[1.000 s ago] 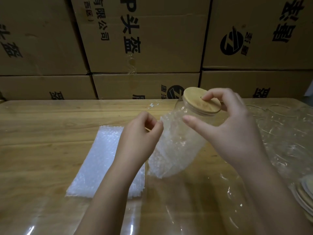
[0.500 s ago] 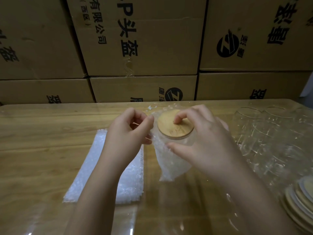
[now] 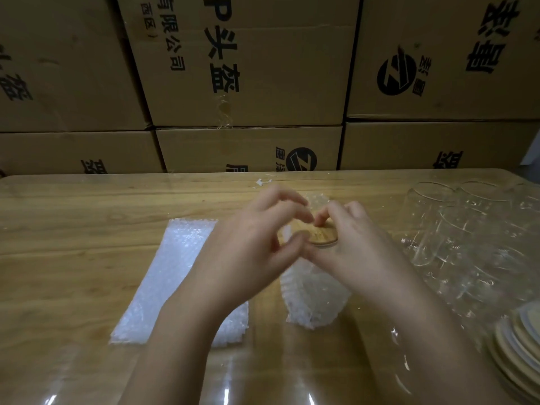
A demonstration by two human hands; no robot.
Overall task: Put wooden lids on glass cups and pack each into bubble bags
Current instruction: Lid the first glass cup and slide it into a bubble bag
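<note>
Left hand [image 3: 254, 244] curled, pinching bubble bag [image 3: 315, 296] mouth; right hand [image 3: 359, 247] beside it, fingertips gripping wooden lid [image 3: 323, 236].

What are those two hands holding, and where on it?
The bubble bag, at its open top. The left hand pinches its edge beside the wooden lid; the right hand curls round the top, fingertips on the lid.

1. This is looking like a warehouse packing station: printed cardboard cartons [image 3: 263, 92] are standing stacked in 2 rows behind the table [image 3: 73, 258].
2. Bulk stock is lying ready on it: a pile of bubble bags [image 3: 175, 273], empty glass cups [image 3: 438, 223], stacked wooden lids [image 3: 523, 340].
</note>
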